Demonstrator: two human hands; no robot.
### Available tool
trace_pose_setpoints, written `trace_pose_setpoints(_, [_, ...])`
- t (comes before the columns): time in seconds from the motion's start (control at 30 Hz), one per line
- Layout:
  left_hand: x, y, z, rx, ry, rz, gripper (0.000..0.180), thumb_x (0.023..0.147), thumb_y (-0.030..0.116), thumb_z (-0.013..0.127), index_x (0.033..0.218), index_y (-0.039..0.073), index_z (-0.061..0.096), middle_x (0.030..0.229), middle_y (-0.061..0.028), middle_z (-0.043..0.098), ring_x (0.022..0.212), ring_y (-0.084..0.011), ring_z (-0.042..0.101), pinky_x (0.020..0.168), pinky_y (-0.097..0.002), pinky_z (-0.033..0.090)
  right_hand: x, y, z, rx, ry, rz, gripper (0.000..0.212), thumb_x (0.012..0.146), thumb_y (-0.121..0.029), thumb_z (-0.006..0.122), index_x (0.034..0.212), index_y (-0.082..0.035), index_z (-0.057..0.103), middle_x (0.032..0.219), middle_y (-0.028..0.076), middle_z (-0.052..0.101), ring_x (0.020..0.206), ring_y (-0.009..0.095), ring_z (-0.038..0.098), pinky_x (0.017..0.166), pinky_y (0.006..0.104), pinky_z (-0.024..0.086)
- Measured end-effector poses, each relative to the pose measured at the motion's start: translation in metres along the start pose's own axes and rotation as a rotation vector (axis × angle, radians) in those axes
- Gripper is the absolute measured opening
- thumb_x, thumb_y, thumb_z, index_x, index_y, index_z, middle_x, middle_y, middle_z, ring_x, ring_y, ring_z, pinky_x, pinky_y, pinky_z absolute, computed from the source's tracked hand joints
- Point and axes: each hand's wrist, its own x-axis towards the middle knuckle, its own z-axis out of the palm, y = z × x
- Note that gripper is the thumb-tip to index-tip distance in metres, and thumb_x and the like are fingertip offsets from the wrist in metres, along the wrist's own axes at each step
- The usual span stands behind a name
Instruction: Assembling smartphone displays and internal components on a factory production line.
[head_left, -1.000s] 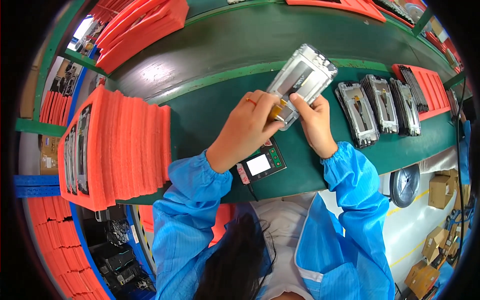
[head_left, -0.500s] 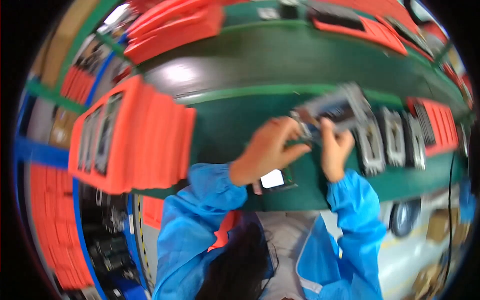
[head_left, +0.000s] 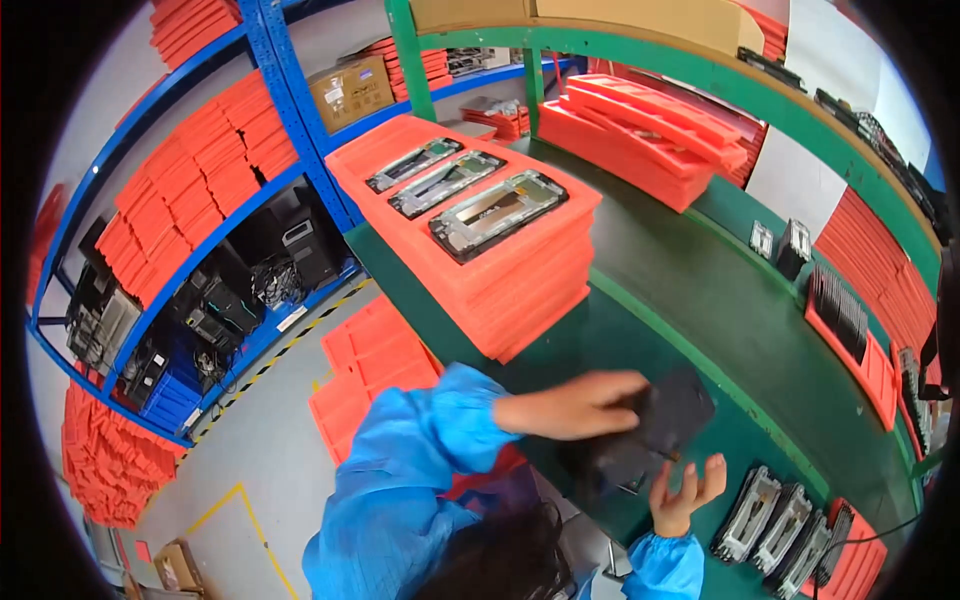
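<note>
My left hand [head_left: 590, 405] grips the edge of a dark, flat, phone-like part [head_left: 678, 412] above the green bench [head_left: 735, 375]. The part is smeared by motion, and its lower portion blends into another dark shape beneath. Below and right of it, my right hand [head_left: 685, 495] has its fingers spread and nothing visible in them. Several phone frames [head_left: 750, 515] stand on edge in rows just right of that hand. Farther off to the left, three phone frames [head_left: 500, 213] lie in the top tray of a stack of red foam trays [head_left: 525, 300].
More red trays [head_left: 640, 150] are piled at the back of the bench. Dark flat parts [head_left: 838, 312] stand in a red tray at the right. Blue shelving [head_left: 200, 240] with trays and electronics fills the left side. A thin black cable [head_left: 870, 537] crosses the lower right.
The view has swung to the left, bringing the tray stack to the middle. The frame part between my hands now shows a dark face, and my right hand has come away from it.
</note>
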Motion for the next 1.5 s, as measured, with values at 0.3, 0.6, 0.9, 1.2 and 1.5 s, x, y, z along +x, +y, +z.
trace_pose_setpoints(0.3, [-0.068, 0.123, -0.264, 0.195, 0.929, 0.128, 0.037, 0.089, 0.001, 0.046, 0.125, -0.002, 0.052, 0.108, -0.0087, 0.064, 0.094, -0.0171, 0.062, 0.087, -0.0306, 0.049, -0.034, -0.046, -0.074, 0.206, -0.252, 0.495, 0.041, 0.085, -0.001, 0.056, 0.125, 0.002, 0.053, 0.122, 0.023, 0.055, 0.106, 0.04, 0.056, 0.089, 0.0429, 0.047])
trace_pose_setpoints(0.6, [-0.151, 0.023, -0.535, -0.074, 1.048, -0.236, 0.035, 0.085, 0.013, 0.049, 0.113, -0.005, 0.061, 0.098, -0.0154, 0.068, 0.092, -0.0285, 0.066, 0.085, -0.0383, 0.05, -0.041, -0.069, -0.093, 0.015, -0.295, 0.69, 0.032, 0.083, 0.001, 0.058, 0.115, 0.006, 0.059, 0.101, 0.026, 0.061, 0.088, 0.041, 0.061, 0.082, 0.0433, 0.05])
trace_pose_setpoints(0.9, [-0.074, -0.031, -0.562, 1.05, 1.13, -0.426, 0.036, 0.083, 0.021, 0.049, 0.1, -0.007, 0.065, 0.094, -0.0247, 0.068, 0.092, -0.0365, 0.066, 0.085, -0.0417, 0.049, -0.009, -0.082, -0.076, -0.188, -0.348, 0.75, 0.023, 0.083, 0.001, 0.059, 0.105, 0.0, 0.066, 0.088, 0.022, 0.065, 0.073, 0.038, 0.063, 0.07, 0.0399, 0.054])
trace_pose_setpoints(1.2, [-0.077, -0.062, -0.546, 1.021, 1.084, -0.767, 0.047, 0.081, 0.03, 0.049, 0.107, -0.007, 0.064, 0.103, -0.0322, 0.063, 0.103, -0.0426, 0.061, 0.091, -0.0441, 0.047, -0.008, -0.084, -0.072, -0.278, -0.375, 0.761, 0.023, 0.083, 0.0, 0.06, 0.105, 0.0, 0.067, 0.088, 0.022, 0.064, 0.072, 0.037, 0.063, 0.067, 0.04, 0.054])
trace_pose_setpoints(1.5, [-0.063, -0.088, -0.538, 1.514, 0.84, -0.654, 0.044, 0.088, 0.036, 0.049, 0.101, -0.002, 0.067, 0.096, -0.0276, 0.066, 0.092, -0.042, 0.064, 0.085, -0.0495, 0.048, -0.078, -0.081, -0.091, -0.235, -0.393, 0.831, 0.035, 0.08, 0.005, 0.054, 0.114, 0.001, 0.061, 0.106, 0.021, 0.063, 0.096, 0.036, 0.06, 0.085, 0.0429, 0.048])
